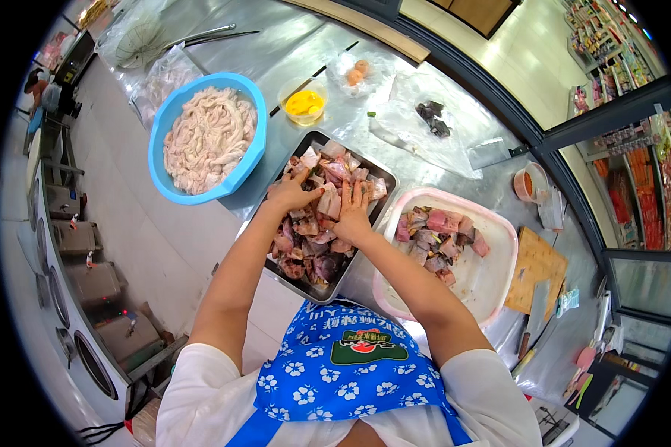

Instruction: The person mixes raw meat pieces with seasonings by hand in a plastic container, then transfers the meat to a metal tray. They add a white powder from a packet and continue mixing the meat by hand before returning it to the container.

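Note:
A dark-rimmed metal tray [392, 184], heaped with cut fish pieces [307, 246], sits before me at the counter's edge. Into the far half of the heap reaches my left hand [292, 194], its thumb and fingers spread over the pieces. Beside it, my right hand [353, 218] rests on the fish with fingers slightly apart. One pale chunk [329, 201] lies between the two hands; neither is clearly closed around it. Under my right forearm stands a white tub with a pink rim [511, 262], holding more fish chunks [447, 223].
A blue basin [209, 194] of pale, stringy meat stands left of the tray. Behind are a clear bowl of egg yolks [305, 103], bagged eggs [358, 72] and a cleaver [489, 153]. Rightward lie a wooden cutting board [531, 268] and a knife [535, 313]. Stoves [56, 296] line the left.

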The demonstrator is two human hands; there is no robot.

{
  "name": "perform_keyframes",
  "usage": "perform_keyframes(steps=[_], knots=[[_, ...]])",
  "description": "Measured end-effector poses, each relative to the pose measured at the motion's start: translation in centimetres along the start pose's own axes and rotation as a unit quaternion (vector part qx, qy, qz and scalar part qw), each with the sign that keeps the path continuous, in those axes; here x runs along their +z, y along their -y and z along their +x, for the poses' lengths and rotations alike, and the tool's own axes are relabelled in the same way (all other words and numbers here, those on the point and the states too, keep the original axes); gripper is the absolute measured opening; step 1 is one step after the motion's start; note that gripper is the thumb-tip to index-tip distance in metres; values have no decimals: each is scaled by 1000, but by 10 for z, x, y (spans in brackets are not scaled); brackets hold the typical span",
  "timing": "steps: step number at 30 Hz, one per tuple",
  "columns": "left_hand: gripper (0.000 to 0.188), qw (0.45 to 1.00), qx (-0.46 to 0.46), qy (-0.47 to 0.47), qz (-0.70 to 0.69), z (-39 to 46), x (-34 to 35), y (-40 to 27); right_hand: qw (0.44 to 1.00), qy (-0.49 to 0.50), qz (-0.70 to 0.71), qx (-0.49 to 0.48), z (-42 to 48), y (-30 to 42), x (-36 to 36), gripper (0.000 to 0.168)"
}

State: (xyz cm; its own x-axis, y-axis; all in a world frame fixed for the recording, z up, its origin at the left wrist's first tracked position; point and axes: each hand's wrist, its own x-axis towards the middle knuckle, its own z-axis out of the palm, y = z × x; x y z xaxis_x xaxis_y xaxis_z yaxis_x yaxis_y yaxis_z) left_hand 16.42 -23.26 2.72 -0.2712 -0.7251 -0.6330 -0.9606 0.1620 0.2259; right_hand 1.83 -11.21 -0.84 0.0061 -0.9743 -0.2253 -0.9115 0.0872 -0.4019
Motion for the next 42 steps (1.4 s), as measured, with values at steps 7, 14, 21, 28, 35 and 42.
perform_keyframes(steps=[7, 14, 21, 28, 35, 42], knots=[[79, 997, 13, -82, -1, -14, -3, -6, 992, 9, 99, 74, -20, 7, -17, 102], [58, 949, 186, -216, -135, -44, -1, -51, 941, -192, 277, -23, -88, -25, -74, 64], [59, 799, 164, 244, -524, -112, 58, -178, 882, -270, 286, 261, -193, -199, -79, 53], [73, 788, -35, 204, -579, -7, 176, -221, 731, -126, 533, 406, -188, -319, -59, 53], [77, 797, -12, 312, -517, -19, 144, -252, 737, 50, 609, 287, -139, -290, -71, 44], [30, 725, 56, 341, -595, -40, 163, -243, 761, 136, 623, 118, -138, -240, -65, 46]])
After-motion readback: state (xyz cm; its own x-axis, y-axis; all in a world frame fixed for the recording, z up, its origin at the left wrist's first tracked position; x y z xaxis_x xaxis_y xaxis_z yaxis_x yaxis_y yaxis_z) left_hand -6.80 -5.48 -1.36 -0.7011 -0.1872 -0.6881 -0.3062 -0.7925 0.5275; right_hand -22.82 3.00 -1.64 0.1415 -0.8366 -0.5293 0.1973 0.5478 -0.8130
